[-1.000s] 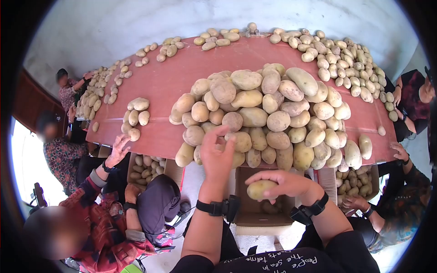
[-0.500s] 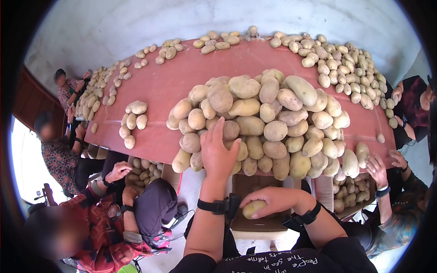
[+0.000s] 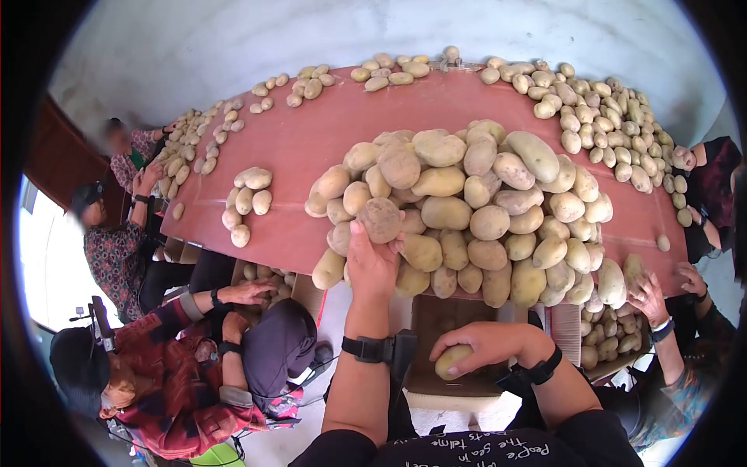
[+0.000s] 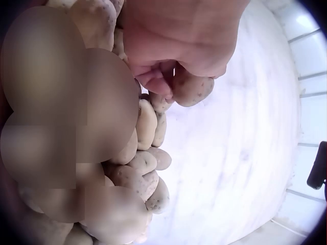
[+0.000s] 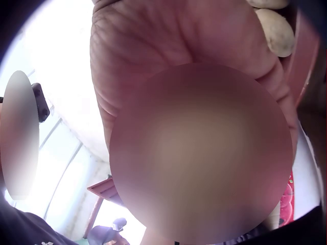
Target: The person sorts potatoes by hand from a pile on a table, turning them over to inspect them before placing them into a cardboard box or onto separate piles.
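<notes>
A big pile of potatoes [image 3: 482, 194] lies on the red table [image 3: 311, 132] in front of me. My left hand [image 3: 372, 253] reaches up into the pile's near left side and grips a round brownish potato [image 3: 381, 219]; the left wrist view shows the fingers [image 4: 156, 81] curled round this potato [image 4: 196, 89]. My right hand [image 3: 486, 342] is lower, over an open cardboard box [image 3: 436, 315] at the table's near edge. It holds a yellowish potato [image 3: 453, 361] from above. In the right wrist view the palm [image 5: 168, 41] fills the frame.
Other people sit round the table at the left [image 3: 167, 366] and the right [image 3: 661, 319], their hands near boxes of potatoes [image 3: 261, 276] below the edge. A small cluster of potatoes [image 3: 247, 198] lies at the left, and more potatoes [image 3: 607, 117] line the far rim.
My left hand has gone further into the pile and closed on a round potato. My right hand has sunk with its potato toward the box. The person at the right now reaches toward the pile.
</notes>
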`<state>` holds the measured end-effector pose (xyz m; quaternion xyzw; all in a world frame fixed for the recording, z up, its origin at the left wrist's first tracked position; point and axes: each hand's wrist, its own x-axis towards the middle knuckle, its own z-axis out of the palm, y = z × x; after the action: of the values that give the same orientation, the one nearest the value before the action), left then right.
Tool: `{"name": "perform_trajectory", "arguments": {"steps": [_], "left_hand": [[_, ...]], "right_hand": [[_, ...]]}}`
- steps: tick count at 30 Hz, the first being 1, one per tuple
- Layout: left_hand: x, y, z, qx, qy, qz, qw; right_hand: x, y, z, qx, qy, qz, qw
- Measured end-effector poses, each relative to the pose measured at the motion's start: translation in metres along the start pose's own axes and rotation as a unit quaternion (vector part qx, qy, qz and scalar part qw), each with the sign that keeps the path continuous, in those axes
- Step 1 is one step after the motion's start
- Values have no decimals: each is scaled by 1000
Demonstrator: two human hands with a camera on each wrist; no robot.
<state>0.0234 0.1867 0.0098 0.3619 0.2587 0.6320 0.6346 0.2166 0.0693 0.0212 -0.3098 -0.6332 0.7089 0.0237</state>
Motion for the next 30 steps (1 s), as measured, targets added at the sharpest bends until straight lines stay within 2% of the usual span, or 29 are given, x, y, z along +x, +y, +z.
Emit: {"name": "perform_trajectory", "arguments": {"steps": [3,6,9,11,14,17,20,22,23,24,25,27,30], "left_hand": [[-2,8,-3,-19,32,-10,999],[-4,13,-18,-49,41,-20,998],[-6,25,-32,-104,65,-16,992],[-9,34,-28,-150,73,6,986],[-10,43,-46,-206,-32,-1,978],[-11,53,-44,-184,4,23,983],[-9,55,-47,-189,30,24,981],[-14,53,-51,-184,47,9,982],[-13,56,-52,-179,49,1,983],[-14,56,-58,-186,27,-1,982],[-11,55,-62,-192,-2,4,981],[-10,56,-65,-182,-2,4,983],[-10,57,-67,-152,-20,14,988]], "right_hand": [[7,11,6,-64,30,-95,993],[7,5,4,-61,15,-49,997],[7,-3,5,49,34,9,998],[11,-11,4,65,36,13,997],[18,-14,6,79,51,39,995],[25,-16,10,87,65,32,994],[32,-10,11,83,86,11,993],[46,18,8,-25,129,-137,982],[41,2,9,56,135,-31,989],[46,16,8,40,161,-41,985],[45,3,9,97,182,29,978],[47,7,9,40,230,19,972],[50,17,9,28,245,51,968]]}}
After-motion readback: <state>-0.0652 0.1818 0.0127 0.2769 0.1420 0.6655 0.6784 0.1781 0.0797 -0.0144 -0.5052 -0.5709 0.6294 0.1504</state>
